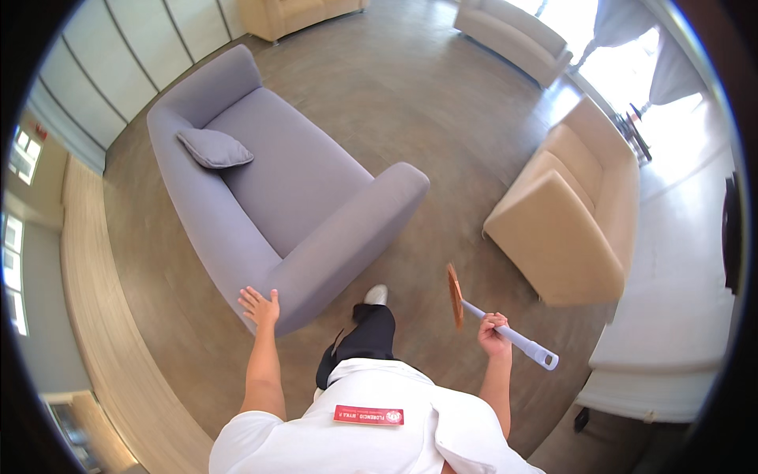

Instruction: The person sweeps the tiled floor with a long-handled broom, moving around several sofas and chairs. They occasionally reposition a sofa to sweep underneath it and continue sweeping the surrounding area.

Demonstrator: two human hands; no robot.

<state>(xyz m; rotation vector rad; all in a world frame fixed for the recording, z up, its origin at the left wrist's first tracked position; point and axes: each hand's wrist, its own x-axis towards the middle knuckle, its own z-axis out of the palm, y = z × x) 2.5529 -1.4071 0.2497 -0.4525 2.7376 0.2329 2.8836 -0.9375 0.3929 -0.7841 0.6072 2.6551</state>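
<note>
A lavender-grey sofa (331, 237) stands in front of me, angled away to the left. My left hand (259, 306) is at its near back corner, fingers spread and holding nothing; whether the palm touches the fabric I cannot tell. In my right hand (494, 334) is the pale lavender handle of a cleaning tool (527, 346), gripped partway along. Its flat orange head (455, 296) points forward, above the floor. From this angle, bristles or a blade cannot be told apart. A grey cushion (214, 148) leans against the sofa's backrest.
A beige two-seat sofa (568, 213) stands to my right. Another beige sofa (512, 38) is farther back, near bright curtained windows. Left of the grey sofa runs a light wooden ledge (98, 284). A white-covered surface (663, 308) lies at the right. The floor (379, 112) is smooth brown.
</note>
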